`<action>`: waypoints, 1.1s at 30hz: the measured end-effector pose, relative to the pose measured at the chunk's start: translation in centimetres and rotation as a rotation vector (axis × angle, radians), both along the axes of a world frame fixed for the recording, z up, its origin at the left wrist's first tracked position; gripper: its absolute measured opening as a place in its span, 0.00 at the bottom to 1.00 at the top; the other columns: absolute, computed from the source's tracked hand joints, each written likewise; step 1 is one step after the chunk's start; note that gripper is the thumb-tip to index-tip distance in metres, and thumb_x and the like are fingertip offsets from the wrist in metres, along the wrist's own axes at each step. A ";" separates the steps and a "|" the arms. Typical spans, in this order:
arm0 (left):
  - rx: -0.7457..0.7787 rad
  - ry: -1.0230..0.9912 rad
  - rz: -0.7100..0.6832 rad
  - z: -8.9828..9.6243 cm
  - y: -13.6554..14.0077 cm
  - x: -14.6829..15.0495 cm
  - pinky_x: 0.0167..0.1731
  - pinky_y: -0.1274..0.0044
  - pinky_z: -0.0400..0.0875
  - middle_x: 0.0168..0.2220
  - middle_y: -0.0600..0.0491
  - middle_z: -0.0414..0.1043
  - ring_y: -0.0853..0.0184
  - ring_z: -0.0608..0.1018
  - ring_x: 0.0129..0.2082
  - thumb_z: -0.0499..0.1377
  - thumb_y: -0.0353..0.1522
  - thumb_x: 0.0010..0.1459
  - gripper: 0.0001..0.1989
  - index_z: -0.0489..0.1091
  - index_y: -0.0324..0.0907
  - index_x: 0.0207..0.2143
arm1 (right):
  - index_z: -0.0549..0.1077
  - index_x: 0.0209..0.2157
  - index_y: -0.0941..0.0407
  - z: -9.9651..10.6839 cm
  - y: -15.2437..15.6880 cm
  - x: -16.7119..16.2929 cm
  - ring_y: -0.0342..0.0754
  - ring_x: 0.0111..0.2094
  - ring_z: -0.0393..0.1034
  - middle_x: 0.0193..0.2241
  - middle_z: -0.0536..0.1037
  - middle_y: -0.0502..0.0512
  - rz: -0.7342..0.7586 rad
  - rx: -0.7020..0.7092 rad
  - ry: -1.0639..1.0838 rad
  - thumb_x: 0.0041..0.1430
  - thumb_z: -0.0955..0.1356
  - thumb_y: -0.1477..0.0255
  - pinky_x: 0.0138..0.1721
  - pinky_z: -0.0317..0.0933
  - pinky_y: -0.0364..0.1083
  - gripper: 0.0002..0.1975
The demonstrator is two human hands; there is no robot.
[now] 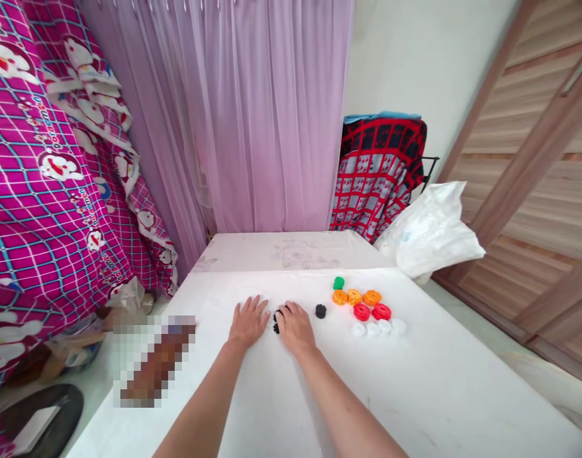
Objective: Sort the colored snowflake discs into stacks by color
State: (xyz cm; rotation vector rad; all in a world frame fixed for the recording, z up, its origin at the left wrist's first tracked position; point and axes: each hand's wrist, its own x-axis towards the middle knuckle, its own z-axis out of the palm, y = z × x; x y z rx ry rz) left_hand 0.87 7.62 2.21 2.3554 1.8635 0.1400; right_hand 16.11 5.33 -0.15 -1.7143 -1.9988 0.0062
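Black notched plastic pieces (pixel 276 327) lie partly under the right hand's fingers, midway between the white table's (pixel 443 381) side edges. Left of them, the left hand (pixel 249 322) rests palm down, fingers spread, holding nothing. The right hand (pixel 296 326) covers the pieces; whether it pinches them I cannot tell. Just right stands a short black ridged cylinder (pixel 320 311); then, towards the far right corner, green (pixel 339 283), orange (pixel 372 298), red (pixel 362 312) and white notched plastic discs (pixel 384 327).
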 end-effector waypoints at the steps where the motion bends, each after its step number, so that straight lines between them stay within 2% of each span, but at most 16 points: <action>1: -0.001 -0.001 -0.013 0.0 -0.2 0.2 0.64 0.57 0.44 0.68 0.54 0.50 0.59 0.51 0.68 0.39 0.43 0.66 0.26 0.56 0.50 0.63 | 0.73 0.50 0.54 -0.1 -0.3 0.1 0.50 0.56 0.61 0.53 0.72 0.59 0.005 0.005 0.000 0.68 0.56 0.67 0.58 0.52 0.50 0.19; 5: 0.013 -0.004 -0.050 -0.1 -1.6 0.7 0.65 0.61 0.45 0.67 0.56 0.51 0.62 0.52 0.67 0.39 0.44 0.66 0.26 0.57 0.52 0.63 | 0.72 0.52 0.55 0.1 -1.4 0.3 0.50 0.56 0.61 0.55 0.71 0.59 0.031 -0.007 -0.014 0.67 0.57 0.67 0.59 0.52 0.50 0.19; 8: 0.036 -0.005 -0.051 -0.4 -2.9 1.1 0.64 0.61 0.45 0.67 0.54 0.51 0.61 0.52 0.67 0.40 0.44 0.66 0.26 0.56 0.50 0.63 | 0.72 0.53 0.56 0.4 -2.1 0.5 0.49 0.56 0.62 0.54 0.71 0.59 0.038 -0.033 -0.010 0.66 0.57 0.68 0.59 0.52 0.48 0.19; 13: 0.102 -0.002 -0.010 -1.1 -5.0 2.1 0.64 0.61 0.46 0.69 0.47 0.45 0.57 0.50 0.68 0.43 0.45 0.65 0.29 0.52 0.45 0.65 | 0.68 0.57 0.60 0.2 -3.8 0.9 0.51 0.59 0.59 0.58 0.67 0.62 -0.046 0.005 0.000 0.65 0.58 0.68 0.61 0.51 0.49 0.22; 17: 0.136 0.003 0.021 -1.5 -6.6 2.9 0.64 0.60 0.47 0.68 0.45 0.46 0.55 0.51 0.67 0.45 0.45 0.64 0.30 0.54 0.44 0.65 | 0.69 0.56 0.61 -0.4 -5.6 1.4 0.53 0.60 0.59 0.59 0.66 0.64 -0.090 0.036 0.026 0.65 0.58 0.69 0.61 0.52 0.49 0.22; 22: 0.168 -0.005 0.062 -1.8 -8.0 3.6 0.63 0.60 0.48 0.68 0.43 0.48 0.54 0.53 0.67 0.45 0.44 0.64 0.29 0.55 0.42 0.64 | 0.70 0.55 0.59 -0.9 -7.5 2.2 0.52 0.59 0.61 0.57 0.68 0.63 -0.091 0.064 0.054 0.63 0.59 0.71 0.60 0.55 0.49 0.21; 25: 0.178 -0.015 0.068 -2.0 -8.4 3.7 0.63 0.59 0.49 0.68 0.44 0.49 0.53 0.53 0.67 0.45 0.44 0.64 0.28 0.56 0.45 0.64 | 0.70 0.55 0.59 -1.0 -8.3 2.6 0.52 0.58 0.62 0.56 0.69 0.62 -0.083 0.042 0.035 0.63 0.60 0.71 0.60 0.55 0.48 0.21; 30: 0.184 -0.024 0.031 -2.4 -9.0 3.6 0.63 0.59 0.49 0.68 0.49 0.48 0.54 0.53 0.67 0.44 0.45 0.64 0.25 0.59 0.54 0.62 | 0.72 0.53 0.59 -1.1 -9.1 2.8 0.50 0.56 0.64 0.53 0.73 0.61 -0.043 0.042 0.016 0.62 0.60 0.73 0.60 0.54 0.47 0.19; 33: 0.182 -0.022 0.027 -2.5 -9.1 3.6 0.63 0.59 0.49 0.68 0.49 0.49 0.54 0.53 0.67 0.44 0.46 0.64 0.25 0.59 0.54 0.62 | 0.74 0.50 0.57 -1.2 -9.3 3.0 0.50 0.55 0.65 0.51 0.74 0.59 -0.020 0.061 0.025 0.62 0.61 0.74 0.59 0.54 0.48 0.18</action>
